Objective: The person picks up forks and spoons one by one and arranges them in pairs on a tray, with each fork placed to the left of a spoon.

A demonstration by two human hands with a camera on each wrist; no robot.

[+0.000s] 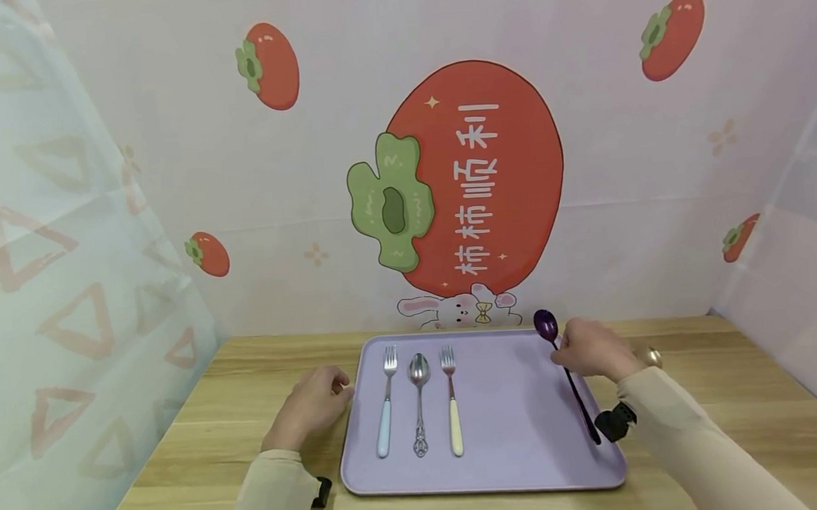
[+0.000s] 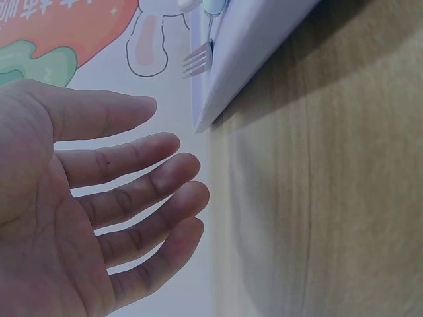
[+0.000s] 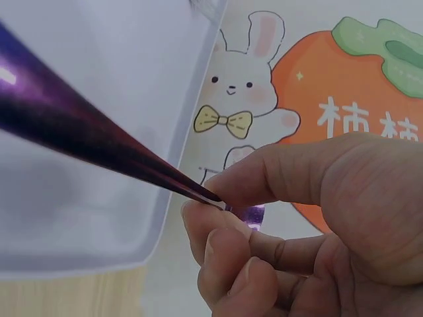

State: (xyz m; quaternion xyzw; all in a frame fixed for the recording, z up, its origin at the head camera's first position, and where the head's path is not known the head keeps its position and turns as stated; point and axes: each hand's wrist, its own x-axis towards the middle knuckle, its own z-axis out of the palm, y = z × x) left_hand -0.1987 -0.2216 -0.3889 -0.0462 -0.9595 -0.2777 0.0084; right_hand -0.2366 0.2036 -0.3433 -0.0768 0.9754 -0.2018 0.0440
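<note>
A long-handled, shiny purple spoon (image 1: 546,325) slants over the right side of a lilac tray (image 1: 508,435). My right hand (image 1: 596,348) pinches its handle between thumb and forefinger, just below the bowl; the right wrist view shows the spoon handle (image 3: 99,142) running back towards the camera. My left hand (image 1: 314,405) is beside the tray's left edge and holds nothing, its fingers (image 2: 149,188) loosely bent and spread. Side by side on the tray lie a fork with a light blue handle (image 1: 384,429), a silver spoon (image 1: 418,368) and a fork with a cream handle (image 1: 455,430).
A gold-coloured spoon bowl (image 1: 653,356) shows on the wooden table (image 1: 190,459) behind my right wrist; the rest of it is hidden. A printed cloth (image 1: 611,159) with persimmons and a rabbit hangs at the table's back edge, with cloth walls at both sides.
</note>
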